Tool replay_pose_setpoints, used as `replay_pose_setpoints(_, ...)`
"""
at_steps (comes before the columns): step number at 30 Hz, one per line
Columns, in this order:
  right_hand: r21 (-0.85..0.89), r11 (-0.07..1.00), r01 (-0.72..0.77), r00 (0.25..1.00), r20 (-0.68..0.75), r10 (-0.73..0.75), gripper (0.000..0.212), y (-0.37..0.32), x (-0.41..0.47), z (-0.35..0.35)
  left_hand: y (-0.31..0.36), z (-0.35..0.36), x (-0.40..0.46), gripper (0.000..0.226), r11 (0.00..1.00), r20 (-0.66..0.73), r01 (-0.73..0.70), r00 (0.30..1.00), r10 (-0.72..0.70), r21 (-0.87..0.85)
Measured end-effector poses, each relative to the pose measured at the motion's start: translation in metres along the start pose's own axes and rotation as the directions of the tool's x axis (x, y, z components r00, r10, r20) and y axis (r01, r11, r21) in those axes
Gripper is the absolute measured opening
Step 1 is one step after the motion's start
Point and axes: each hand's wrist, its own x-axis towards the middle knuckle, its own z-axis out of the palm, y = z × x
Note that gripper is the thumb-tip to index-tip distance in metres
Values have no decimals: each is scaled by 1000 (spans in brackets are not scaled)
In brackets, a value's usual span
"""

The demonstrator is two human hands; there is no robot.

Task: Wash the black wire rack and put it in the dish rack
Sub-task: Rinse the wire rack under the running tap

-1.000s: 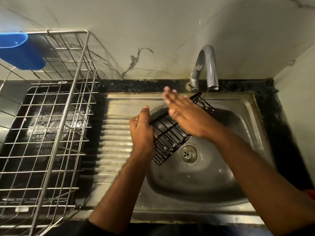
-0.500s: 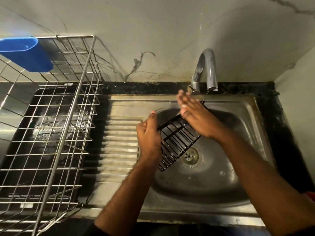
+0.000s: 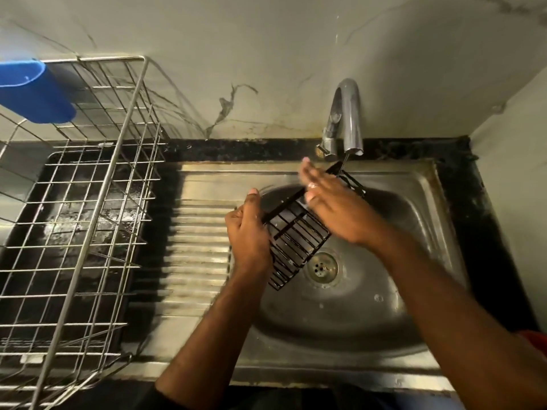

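Observation:
A black wire rack (image 3: 296, 244) hangs tilted over the steel sink bowl (image 3: 355, 315), its far end under the tap (image 3: 349, 119). My left hand (image 3: 251, 232) is shut on the rack's near left edge. My right hand (image 3: 334, 202) lies flat on top of the rack with its fingers stretched out and apart, covering the rack's middle. The dish rack (image 3: 88, 220), a silver wire basket, stands at the left on a dark wet tray and looks empty inside.
A blue plastic holder (image 3: 32, 93) hangs on the dish rack's far left rim. The ribbed steel drainboard (image 3: 195, 250) lies between dish rack and bowl. The drain (image 3: 322, 266) sits just right of the wire rack. A wall corner closes the right side.
My right hand has slid back and forth along the top of the wire rack, towards the tap and back. My left hand has kept its hold on the rack's edge.

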Motion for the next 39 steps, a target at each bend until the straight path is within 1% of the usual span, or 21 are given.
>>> replay_pose_setpoints(2, 41, 982, -185, 983, -2, 185, 59, 34, 9, -10, -1, 0, 0, 21, 1000, 11, -11, 1000, 11, 22)
replay_pose_setpoints(4, 43, 952, -302, 953, -7, 303, 64, 48, 16, -13, -1, 2, -1, 20, 999, 6, -15, 1000, 15, 36)
replay_pose_setpoints(6, -8, 966, -257, 966, -6, 257, 67, 31, 18, -8, -3, 5, -1, 21, 999, -18, -12, 1000, 13, 41)
replay_pose_setpoints(9, -106, 994, 3, 1000, 1, -3, 67, -28, 2, 12, -4, 9, -1, 20, 1000, -38, -6, 999, 7, 27)
replay_pose_setpoints(11, -111, 980, 163, 987, 6, -163, 63, -50, -12, 23, -2, 8, -1, 19, 1000, -44, -5, 999, 4, -20)
replay_pose_setpoints(12, -99, 976, 192, 981, 4, -193, 61, -48, -13, 20, -1, 6, -1, 21, 999, -37, 0, 999, -2, -35)
replay_pose_setpoints(14, -78, 985, 152, 988, -12, -153, 59, -20, -2, 15, 1, 2, -2, 21, 1000, -16, 6, 1000, -7, -30)
replay_pose_setpoints(17, 33, 991, -133, 990, -51, 135, 59, 33, 16, -1, 2, -1, -4, 20, 999, 2, 15, 1000, -15, -50)
replay_pose_setpoints(18, 69, 975, -213, 976, -35, 215, 59, 45, 20, -6, 2, -2, -4, 20, 998, 10, 21, 1000, -21, -65)
replay_pose_setpoints(19, 82, 965, -249, 967, -24, 252, 60, 49, 22, -9, 1, -2, -4, 20, 996, 24, 31, 999, -29, -81)
replay_pose_setpoints(21, 11, 982, -190, 981, -43, 190, 61, 35, 22, -9, -1, 1, -3, 20, 996, 45, 42, 998, -39, -76)
replay_pose_setpoints(24, -94, 995, 46, 997, -58, -52, 60, -27, 5, 9, -5, 5, -2, 21, 1000, 83, 17, 996, -15, -21)
replay_pose_setpoints(26, -90, 982, 167, 984, -52, -172, 60, -56, -14, 26, -9, 5, 4, 23, 999, 112, -39, 993, 39, -3)
replay_pose_setpoints(27, -79, 978, 191, 979, -52, -196, 59, -55, -19, 28, -10, 5, 7, 28, 998, 115, -64, 991, 63, 7)
replay_pose_setpoints(29, -73, 988, 136, 988, -66, -141, 58, -23, -17, 21, -13, 8, 8, 36, 1000, 112, -28, 993, 29, -9)
replay_pose_setpoints(31, -51, 998, -25, 996, -87, 21, 58, 25, -7, 10, -15, 12, 4, 29, 999, 97, 35, 995, -32, -31)
replay_pose_setpoints(33, -3, 979, -206, 977, -58, 205, 57, 62, 3, -3, -17, 16, 0, 23, 997, 88, 70, 994, -67, -28)
replay_pose_setpoints(34, 3, 967, -253, 967, -41, 253, 58, 72, 9, -7, -17, 17, -1, 24, 997, 81, 74, 994, -71, -35)
replay_pose_setpoints(35, -6, 967, -256, 966, -35, 256, 58, 72, 14, -10, -18, 19, -1, 24, 997, 73, 72, 995, -69, -38)
replay_pose_setpoints(36, -28, 976, -216, 976, -32, 215, 58, 63, 18, -11, -17, 21, 0, 24, 998, 62, 57, 997, -55, -27)
replay_pose_setpoints(39, -77, 997, 17, 999, -39, -20, 60, -1, 18, 0, -15, 25, 8, 21, 1000, 57, -4, 998, 3, 26)
